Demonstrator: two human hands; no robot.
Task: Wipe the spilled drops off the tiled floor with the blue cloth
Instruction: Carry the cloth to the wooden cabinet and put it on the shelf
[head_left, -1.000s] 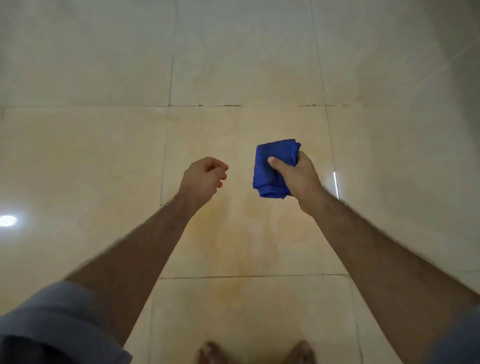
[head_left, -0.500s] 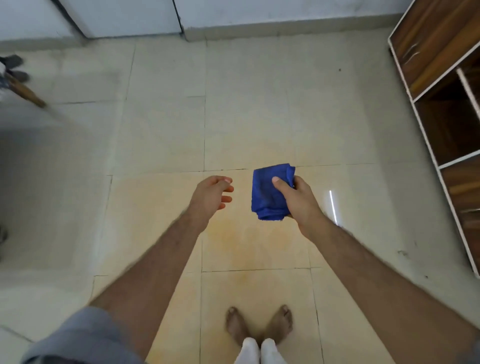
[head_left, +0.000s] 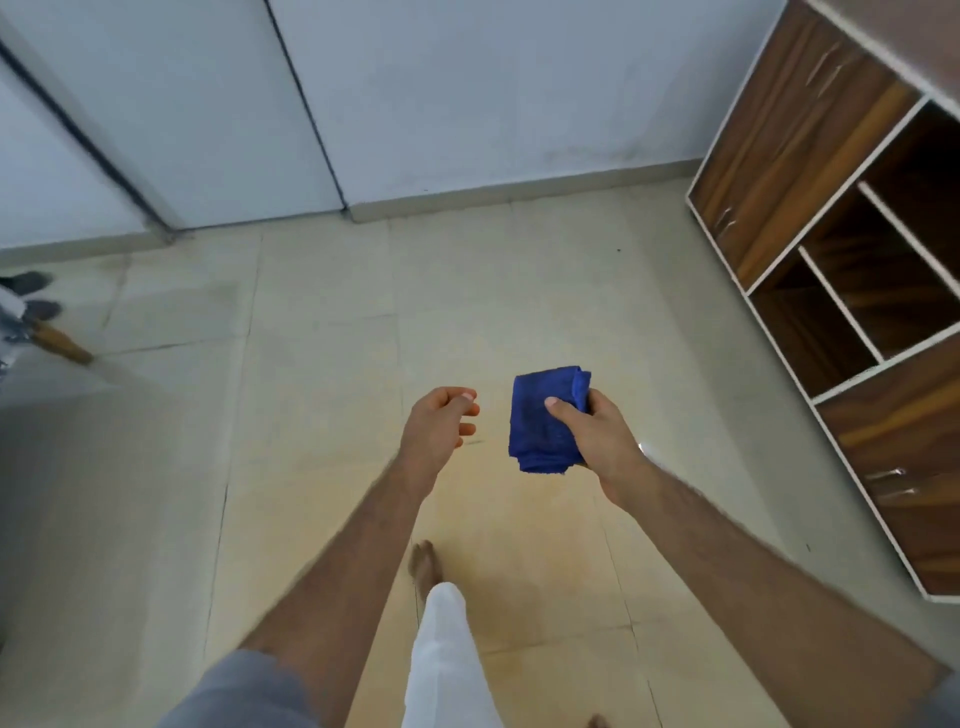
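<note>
A folded blue cloth (head_left: 540, 415) hangs in the air above the beige tiled floor (head_left: 322, 395). My right hand (head_left: 597, 436) grips it, thumb across its front face. My left hand (head_left: 439, 423) floats just left of the cloth, apart from it, fingers loosely curled and holding nothing. I see no distinct drops on the tiles; a small dark streak (head_left: 474, 442) shows beside my left hand. My bare foot (head_left: 425, 564) and white trouser leg stand below the hands.
A brown wooden shelf unit (head_left: 852, 270) with open compartments stands along the right. A pale wall (head_left: 467, 93) with a skirting closes the far side. At the far left are dark shoes (head_left: 31, 296) and a wooden handle (head_left: 62, 340).
The view has lifted from straight down at the tiles to show the wall and shelf. One leg has stepped forward. Both hands keep their pose, the cloth still in the right.
</note>
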